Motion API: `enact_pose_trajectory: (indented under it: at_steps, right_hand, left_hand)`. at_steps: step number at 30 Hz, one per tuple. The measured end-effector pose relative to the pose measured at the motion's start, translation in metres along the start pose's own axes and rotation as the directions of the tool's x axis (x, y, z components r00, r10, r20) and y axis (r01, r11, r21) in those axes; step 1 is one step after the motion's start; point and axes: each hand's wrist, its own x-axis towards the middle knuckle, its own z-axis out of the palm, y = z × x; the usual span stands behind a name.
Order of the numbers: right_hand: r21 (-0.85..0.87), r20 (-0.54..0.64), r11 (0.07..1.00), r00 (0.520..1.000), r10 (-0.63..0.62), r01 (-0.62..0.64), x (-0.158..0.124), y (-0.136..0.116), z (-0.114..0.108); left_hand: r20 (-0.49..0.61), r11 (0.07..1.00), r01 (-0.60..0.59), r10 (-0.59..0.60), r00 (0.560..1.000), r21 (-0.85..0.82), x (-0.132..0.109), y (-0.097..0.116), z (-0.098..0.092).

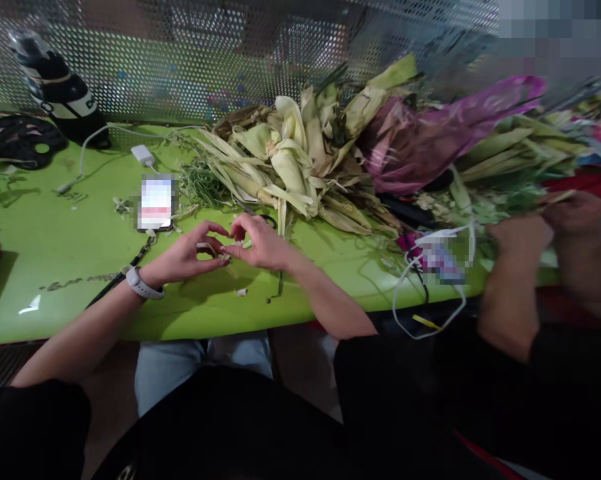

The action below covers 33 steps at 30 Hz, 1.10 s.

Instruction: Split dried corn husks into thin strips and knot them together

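Observation:
My left hand (pixel 193 252) and my right hand (pixel 260 243) meet above the green table, thumbs and fingertips pinched together. Between them is a thin pale strip (pixel 245 245), which looks like corn husk; its ends are partly covered by my fingers. Just beyond my hands spreads a heap of corn husks (pixel 290 163), pale green and dry brown. A bundle of thin green strands (pixel 205 183) lies at its left edge. Beyond my left hand is a phone (pixel 155 200) with a lit screen. A small pale scrap (pixel 240 292) rests below my hands.
A dark bottle (pixel 63 93) stands at the back left by a perforated metal panel (pixel 180 60). A white charger (pixel 142 156) and cable lie near the phone. Right of the heap are a pink plastic bag (pixel 420 140), a looped white cable (pixel 398 293) and another person's hands (pixel 520 240).

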Motion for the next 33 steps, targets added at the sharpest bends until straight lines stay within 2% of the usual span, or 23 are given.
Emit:
enact_pose_trajectory:
  at_steps: [4, 7, 13, 17, 20, 22, 26, 28, 30, 31, 32, 33]
  right_hand:
    - [0.128, 0.228, 0.987, 0.972, 0.063, -0.094, -0.001, -0.002, -0.008]
    - [0.152, 0.306, 0.98, 0.949, 0.077, -0.129, -0.001, -0.002, -0.009]
    - [0.163, 0.488, 0.981, 0.873, 0.013, -0.105, 0.0, -0.002, -0.004]
    - [0.221, 0.546, 0.971, 0.836, -0.048, -0.089, 0.0, -0.001, -0.002]
    - [0.247, 0.545, 0.967, 0.834, -0.087, -0.061, 0.0, -0.001, -0.002]
    - [0.198, 0.539, 0.979, 0.84, -0.065, -0.052, -0.001, -0.002, -0.002]
    - [0.078, 0.487, 0.993, 0.872, 0.045, -0.094, -0.001, 0.001, 0.003]
    - [0.123, 0.425, 0.983, 0.902, 0.07, -0.135, 0.0, 0.003, 0.004]
    - [0.215, 0.367, 0.958, 0.925, 0.099, -0.188, 0.002, 0.005, 0.004]
    - [0.258, 0.344, 0.942, 0.932, 0.116, -0.213, 0.002, 0.005, 0.004]
    - [0.294, 0.324, 0.928, 0.937, 0.129, -0.23, 0.003, 0.005, 0.005]
    - [0.321, 0.304, 0.917, 0.943, 0.138, -0.238, 0.003, 0.005, 0.005]
  left_hand:
    - [0.099, 1.0, -0.008, 0.006, 0.995, 0.019, 0.0, 0.002, 0.001]
    - [0.146, 1.0, 0.007, -0.007, 0.989, 0.005, 0.0, 0.003, 0.0]
    - [0.21, 0.995, 0.076, -0.061, 0.976, -0.068, -0.001, 0.001, -0.002]
    - [0.253, 0.986, 0.143, -0.118, 0.96, -0.083, -0.001, 0.005, -0.003]
    - [0.255, 0.98, 0.164, -0.13, 0.958, -0.115, 0.001, 0.004, -0.005]
    - [0.246, 0.972, 0.188, -0.15, 0.958, -0.139, 0.002, 0.001, -0.006]
    - [0.153, 0.952, 0.243, -0.216, 0.964, -0.188, 0.005, -0.008, -0.01]
    - [-0.027, 0.969, 0.162, -0.17, 0.985, -0.185, 0.006, -0.01, -0.014]
    - [-0.256, 0.999, 0.009, -0.017, 0.967, -0.034, 0.006, -0.01, -0.018]
    - [-0.319, 0.994, -0.06, 0.086, 0.944, 0.092, 0.006, -0.009, -0.019]
    - [-0.324, 0.969, -0.115, 0.183, 0.928, 0.219, 0.006, -0.008, -0.02]
    - [-0.283, 0.933, -0.159, 0.256, 0.924, 0.324, 0.006, -0.007, -0.02]
